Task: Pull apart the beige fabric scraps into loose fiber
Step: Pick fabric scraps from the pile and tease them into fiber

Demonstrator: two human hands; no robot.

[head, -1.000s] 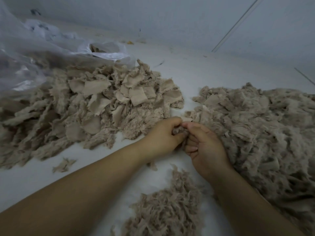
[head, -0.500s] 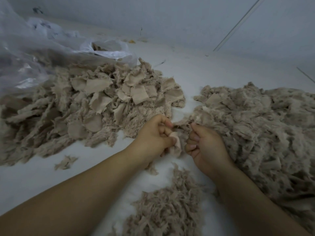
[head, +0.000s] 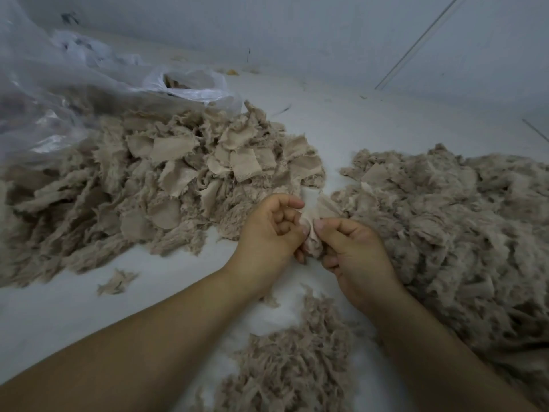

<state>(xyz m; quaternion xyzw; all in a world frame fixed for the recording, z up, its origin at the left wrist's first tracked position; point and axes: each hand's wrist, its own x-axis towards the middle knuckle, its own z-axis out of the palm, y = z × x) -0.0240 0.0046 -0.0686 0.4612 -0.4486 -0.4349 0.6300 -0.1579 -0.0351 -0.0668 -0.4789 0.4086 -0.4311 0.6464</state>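
A single beige fabric scrap point(head: 315, 224) is shown held between two hands above a white work surface point(head: 341, 135). The scrap is pinched by the left hand point(head: 271, 233), whose fingers are curled inward with the thumb and forefinger closed on the scrap's left edge. The same scrap is pinched from its other side by the right hand point(head: 356, 257), the thumb tip being pressed against the cloth while the remaining fingers are curled beneath it. The upper part of the scrap is seen fanned out above the fingertips; its lower part is bunched between the two palms.

All other items are located relative to the held scrap. To its left and behind it, a pile of uncut fabric scraps point(head: 154, 179) is heaped, with many flat squarish pieces visible on top. The far left edge of that pile is overlapped by a clear plastic bag point(head: 59, 93), inside which little can be made out. To the right of the held scrap, and touching the right hand's knuckles, a large mound of loose fiber point(head: 445, 221) is spread. Nearer the viewer than the held scrap, between the two forearms, a smaller heap of shredded fiber point(head: 294, 361) is laid. A stray tuft point(head: 116, 282) is seen lying apart, to the lower left of the held scrap.
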